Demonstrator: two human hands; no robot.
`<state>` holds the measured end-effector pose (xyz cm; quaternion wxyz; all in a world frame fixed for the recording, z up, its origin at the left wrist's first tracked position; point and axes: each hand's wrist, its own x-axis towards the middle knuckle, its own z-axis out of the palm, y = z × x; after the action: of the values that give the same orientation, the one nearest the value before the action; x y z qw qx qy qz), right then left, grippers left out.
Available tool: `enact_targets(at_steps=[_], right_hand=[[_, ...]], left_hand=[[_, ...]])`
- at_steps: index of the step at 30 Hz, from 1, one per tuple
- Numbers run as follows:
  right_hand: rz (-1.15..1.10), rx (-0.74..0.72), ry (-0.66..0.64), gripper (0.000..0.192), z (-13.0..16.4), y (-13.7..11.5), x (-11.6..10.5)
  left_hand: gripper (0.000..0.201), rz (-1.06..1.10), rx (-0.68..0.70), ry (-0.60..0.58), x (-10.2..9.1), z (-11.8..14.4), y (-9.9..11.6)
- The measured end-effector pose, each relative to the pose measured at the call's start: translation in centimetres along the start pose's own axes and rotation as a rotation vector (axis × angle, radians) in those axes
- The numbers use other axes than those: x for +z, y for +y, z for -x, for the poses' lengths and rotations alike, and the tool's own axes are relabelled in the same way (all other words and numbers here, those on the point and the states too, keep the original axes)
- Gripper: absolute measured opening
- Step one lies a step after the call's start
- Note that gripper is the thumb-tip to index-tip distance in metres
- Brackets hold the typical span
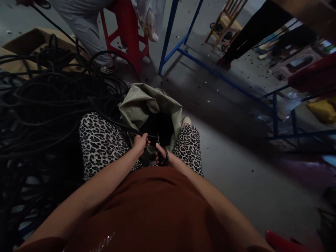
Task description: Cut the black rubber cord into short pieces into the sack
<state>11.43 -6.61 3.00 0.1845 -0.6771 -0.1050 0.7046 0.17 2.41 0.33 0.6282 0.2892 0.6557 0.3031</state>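
Over the open mouth of a woven sack point(135, 106), in the head view, that's where the black cord point(127, 127) is getting held. Left hand point(141, 142) has its fingers pinched around it near the end, and the right hand point(162, 154) has its fingers wrapped on a pair of scissors point(166, 153), blades right by the cord's tip. Too dim to tell if the blades are apart.

My guess: light per length, bendy but springy, rubbery enough not to slip, and hard to damage. I'd grab it close behind the end so the tip doesn't flop. The drag is probably the real weight, since it seems to run back to that big tangle of black coils point(60, 91) on the left, which could easily snag.

Also around: a cardboard box point(28, 36) behind the coils, a red plastic stool point(128, 31) and a blue metal frame point(168, 35) past the sack. The sack's floppy rim sits closest to the work, so it's the likeliest nuisance.
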Motion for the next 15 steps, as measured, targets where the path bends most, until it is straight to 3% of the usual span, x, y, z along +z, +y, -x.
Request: enact_targets(at_steps=[15], right_hand=[[-0.012, -0.048, 0.061, 0.061, -0.59, 0.1, -0.05]], left_hand=[[0.02, -0.011, 0.008, -0.027, -0.01, 0.27, -0.18]])
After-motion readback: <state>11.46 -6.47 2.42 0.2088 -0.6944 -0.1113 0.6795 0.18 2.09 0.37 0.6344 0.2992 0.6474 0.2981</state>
